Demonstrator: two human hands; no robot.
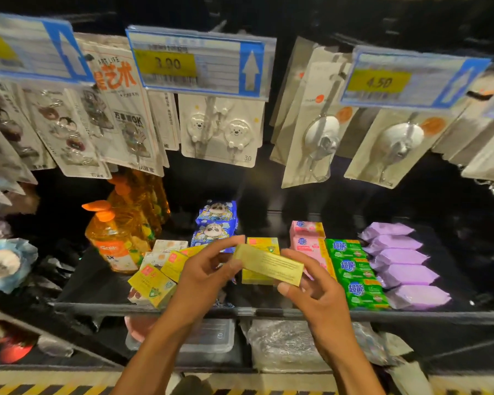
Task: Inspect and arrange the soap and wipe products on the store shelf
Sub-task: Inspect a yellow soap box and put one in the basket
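The shelf [97, 307] carries rows of green soaps [357, 269] and purple wipes [405, 258]. Your left hand [208, 269] and right hand [311, 283] each pinch one end of a yellow box [268, 265], held above the shelf's front middle. Turn it slowly, check every face, then seat it squarely on the yellow stack [261, 243].

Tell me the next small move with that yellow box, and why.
Probably lower the yellow cardboard soap box, pinched at its ends by the left hand and right hand, onto the matching yellow box just beneath it, beside the pink soap packs. It is held off the shelf with its fine-print side up, and that row holds its kind.
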